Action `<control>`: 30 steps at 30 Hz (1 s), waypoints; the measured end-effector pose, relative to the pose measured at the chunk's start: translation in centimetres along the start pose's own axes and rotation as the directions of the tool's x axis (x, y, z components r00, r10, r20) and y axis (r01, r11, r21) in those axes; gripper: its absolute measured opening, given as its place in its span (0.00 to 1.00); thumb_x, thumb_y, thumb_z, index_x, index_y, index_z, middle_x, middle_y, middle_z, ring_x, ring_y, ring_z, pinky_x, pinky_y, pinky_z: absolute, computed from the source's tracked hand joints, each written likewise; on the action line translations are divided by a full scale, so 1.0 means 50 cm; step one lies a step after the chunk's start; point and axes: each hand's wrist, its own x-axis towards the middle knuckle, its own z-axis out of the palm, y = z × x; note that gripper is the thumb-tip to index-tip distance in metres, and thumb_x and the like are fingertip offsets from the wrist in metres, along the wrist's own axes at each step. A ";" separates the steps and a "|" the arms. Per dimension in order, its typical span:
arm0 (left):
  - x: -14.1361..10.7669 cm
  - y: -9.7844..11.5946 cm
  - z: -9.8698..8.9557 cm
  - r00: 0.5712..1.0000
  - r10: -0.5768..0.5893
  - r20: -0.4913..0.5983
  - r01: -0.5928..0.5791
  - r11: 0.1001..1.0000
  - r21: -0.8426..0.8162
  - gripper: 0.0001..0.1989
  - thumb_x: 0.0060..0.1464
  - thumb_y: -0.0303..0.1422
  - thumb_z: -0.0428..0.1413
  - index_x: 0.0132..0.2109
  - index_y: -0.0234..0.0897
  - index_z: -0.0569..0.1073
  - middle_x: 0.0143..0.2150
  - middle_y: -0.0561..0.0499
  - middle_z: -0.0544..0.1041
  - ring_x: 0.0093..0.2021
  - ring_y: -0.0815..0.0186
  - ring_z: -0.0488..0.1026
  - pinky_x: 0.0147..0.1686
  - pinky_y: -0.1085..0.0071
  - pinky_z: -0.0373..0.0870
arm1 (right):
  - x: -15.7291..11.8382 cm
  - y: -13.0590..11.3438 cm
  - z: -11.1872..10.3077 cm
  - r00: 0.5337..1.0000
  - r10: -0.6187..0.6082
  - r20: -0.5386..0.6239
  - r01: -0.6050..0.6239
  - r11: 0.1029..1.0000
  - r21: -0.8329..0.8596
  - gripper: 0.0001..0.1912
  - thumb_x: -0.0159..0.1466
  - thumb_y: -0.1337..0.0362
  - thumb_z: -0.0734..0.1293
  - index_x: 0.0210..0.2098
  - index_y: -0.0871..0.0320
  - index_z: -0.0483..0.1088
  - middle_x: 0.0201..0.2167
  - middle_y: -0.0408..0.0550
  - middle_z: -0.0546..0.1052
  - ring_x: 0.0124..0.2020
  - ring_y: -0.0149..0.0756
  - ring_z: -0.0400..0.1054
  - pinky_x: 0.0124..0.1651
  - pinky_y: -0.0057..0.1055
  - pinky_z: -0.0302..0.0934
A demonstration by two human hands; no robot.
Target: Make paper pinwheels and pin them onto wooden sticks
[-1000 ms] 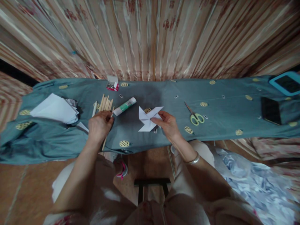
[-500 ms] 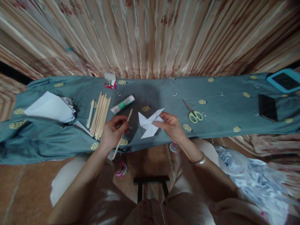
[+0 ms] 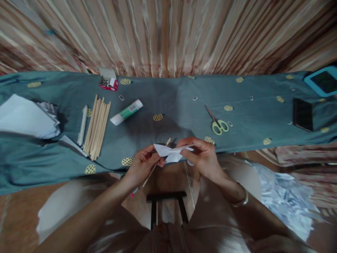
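Observation:
A white paper pinwheel (image 3: 170, 151) is tilted nearly edge-on above the table's front edge. My right hand (image 3: 201, 156) pinches it from the right, with thumb and fingers closed on the paper. My left hand (image 3: 143, 163) grips a thin wooden stick (image 3: 149, 176), whose far tip shows just behind the pinwheel. The left fingertips are close to the pinwheel's left blade; whether they press on it I cannot tell. Paper and fingers hide the middle of the stick and the pinwheel's centre.
Left of my hands lie a glue stick (image 3: 126, 112), a bundle of wooden sticks (image 3: 97, 128), a white pen-like stick (image 3: 82, 125), a paper strip (image 3: 73, 146), paper sheets (image 3: 26, 117) and a box of metal pins (image 3: 108, 83). Rightward are scissors (image 3: 218, 123), a phone (image 3: 302, 114) and a blue-framed tablet (image 3: 322, 80).
Both hands have come together and nearer my body. The stick now reaches behind the pinwheel, which has turned from facing me to nearly edge-on. The view has shifted slightly.

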 end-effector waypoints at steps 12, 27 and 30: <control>0.009 -0.006 0.003 0.999 -0.041 0.004 0.041 0.999 -0.017 0.08 0.46 0.35 0.66 0.34 0.36 0.80 0.21 0.54 0.75 0.22 0.71 0.68 0.23 0.76 0.64 | -0.008 -0.014 -0.015 0.927 -0.335 0.166 0.372 0.879 -0.299 0.12 0.63 0.72 0.66 0.42 0.49 0.76 0.37 0.44 0.82 0.39 0.37 0.77 0.44 0.37 0.71; 0.003 0.014 0.012 0.999 -0.048 0.010 0.047 0.998 0.042 0.12 0.45 0.37 0.68 0.30 0.33 0.78 0.21 0.53 0.76 0.22 0.73 0.69 0.23 0.77 0.66 | -0.015 -0.011 -0.019 0.899 -0.412 0.150 0.438 0.843 -0.313 0.14 0.62 0.77 0.67 0.43 0.54 0.73 0.37 0.45 0.81 0.40 0.33 0.76 0.44 0.32 0.72; 0.003 0.015 0.011 0.998 -0.055 0.022 0.054 0.998 0.016 0.11 0.45 0.36 0.68 0.30 0.33 0.78 0.21 0.54 0.76 0.21 0.73 0.69 0.23 0.78 0.65 | -0.015 -0.012 -0.019 0.900 -0.410 0.149 0.436 0.845 -0.310 0.14 0.62 0.77 0.68 0.43 0.55 0.73 0.37 0.45 0.81 0.40 0.33 0.76 0.45 0.31 0.72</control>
